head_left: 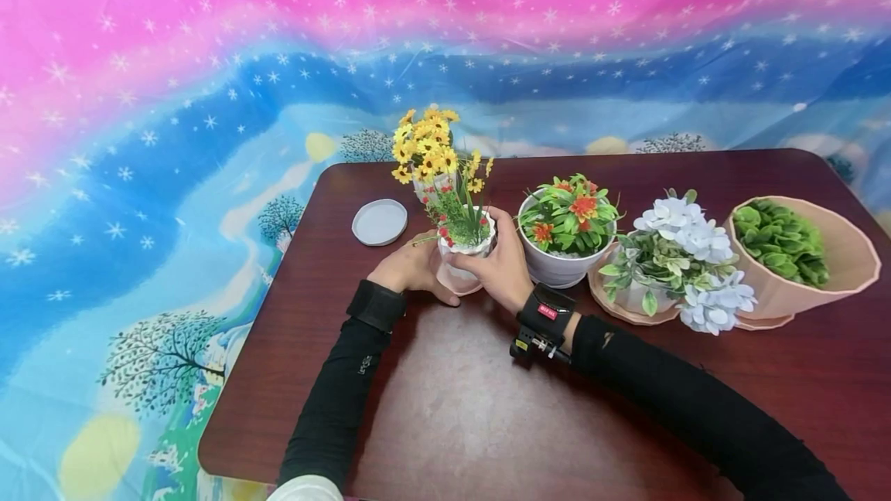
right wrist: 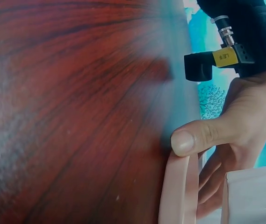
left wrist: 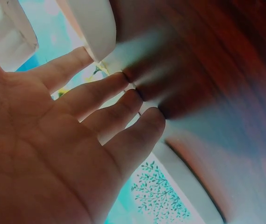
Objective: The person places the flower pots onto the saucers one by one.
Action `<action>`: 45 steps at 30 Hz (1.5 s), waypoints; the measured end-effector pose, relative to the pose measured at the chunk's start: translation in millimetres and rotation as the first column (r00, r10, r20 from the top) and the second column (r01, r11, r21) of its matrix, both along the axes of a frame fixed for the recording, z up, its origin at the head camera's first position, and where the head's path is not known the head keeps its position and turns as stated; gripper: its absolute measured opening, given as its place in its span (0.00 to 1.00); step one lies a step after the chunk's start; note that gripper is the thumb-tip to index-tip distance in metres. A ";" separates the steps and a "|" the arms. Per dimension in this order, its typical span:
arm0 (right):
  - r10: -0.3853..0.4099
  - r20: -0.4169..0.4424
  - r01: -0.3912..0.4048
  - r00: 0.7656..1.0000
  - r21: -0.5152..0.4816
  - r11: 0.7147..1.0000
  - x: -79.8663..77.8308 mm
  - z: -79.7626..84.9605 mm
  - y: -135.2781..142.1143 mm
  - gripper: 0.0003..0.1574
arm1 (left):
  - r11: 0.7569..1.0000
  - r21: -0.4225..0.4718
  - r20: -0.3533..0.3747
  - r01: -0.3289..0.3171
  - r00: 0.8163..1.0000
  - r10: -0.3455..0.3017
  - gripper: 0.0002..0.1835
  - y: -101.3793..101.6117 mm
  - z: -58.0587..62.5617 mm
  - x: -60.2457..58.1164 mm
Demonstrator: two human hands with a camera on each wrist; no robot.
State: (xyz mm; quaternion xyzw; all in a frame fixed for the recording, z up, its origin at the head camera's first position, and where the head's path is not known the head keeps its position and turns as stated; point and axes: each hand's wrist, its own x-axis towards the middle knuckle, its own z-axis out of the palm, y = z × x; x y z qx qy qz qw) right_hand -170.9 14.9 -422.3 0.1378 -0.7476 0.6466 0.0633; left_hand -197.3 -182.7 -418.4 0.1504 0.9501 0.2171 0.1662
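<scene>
My right hand [head_left: 508, 265] grips a small white flower pot [head_left: 466, 236] of red flowers and green grass, thumb across its front. Below it lies a pink saucer [head_left: 455, 278]; in the left wrist view, backdrop shows between the raised pot [left wrist: 11, 37] and the saucer [left wrist: 95, 28]. My left hand [head_left: 421, 265] holds the saucer at its left side. In the right wrist view, its thumb [right wrist: 184, 140] presses on the saucer's rim [right wrist: 175, 191]. In the left wrist view, its fingers [left wrist: 109, 88] reach along the tabletop, index fingertip at the saucer.
Behind stands a pot of yellow flowers [head_left: 428, 145], with a pale saucer [head_left: 379, 223] to its left. Rightward are a pot with orange flowers [head_left: 567, 265], a pale blue flower plant [head_left: 682, 226] and a wide peach pot [head_left: 845, 257]. A patterned cloth [head_left: 209, 99] hangs behind the table [head_left: 487, 408].
</scene>
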 end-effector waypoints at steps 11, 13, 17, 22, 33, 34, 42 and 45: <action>0.012 0.031 -0.012 0.999 0.016 1.000 -3.9 -2.7 0.0 0.56 | 0.999 0.031 0.038 -0.022 0.999 0.020 0.72 0.7 -1.5 0.3; 0.015 0.038 -0.016 0.999 0.014 1.000 -4.6 -3.3 -0.1 0.56 | 0.999 0.020 0.038 -0.026 0.999 0.025 0.73 0.3 -1.6 0.7; 0.021 0.052 -0.022 0.998 0.020 1.000 -6.4 -4.2 -0.6 0.56 | 1.000 0.012 0.032 -0.018 0.999 0.018 0.73 -0.6 -2.5 0.5; 0.020 0.062 -0.023 0.998 0.045 0.999 -8.0 -3.6 -0.5 0.56 | 0.999 0.040 0.026 -0.013 1.000 0.012 0.70 -1.0 -3.2 -0.2; 0.032 0.090 -0.040 0.995 0.089 0.995 -10.0 -3.6 0.7 0.57 | 1.000 -0.007 0.024 -0.004 1.000 0.004 0.71 0.6 -0.3 0.5; 0.034 0.093 -0.043 0.995 0.095 0.995 -10.3 -3.8 0.8 0.57 | 1.000 -0.014 0.027 -0.004 1.000 0.005 0.71 0.5 -0.5 0.7; 0.052 0.113 -0.064 0.992 0.100 0.993 -12.2 -5.7 0.5 0.56 | 0.999 -0.032 0.059 -0.013 0.998 0.015 0.69 -0.2 -1.6 1.3; 0.054 0.111 -0.066 0.992 0.102 0.993 -12.9 -6.2 0.0 0.55 | 1.000 -0.018 0.051 0.006 0.999 -0.005 0.67 -1.3 -1.3 1.3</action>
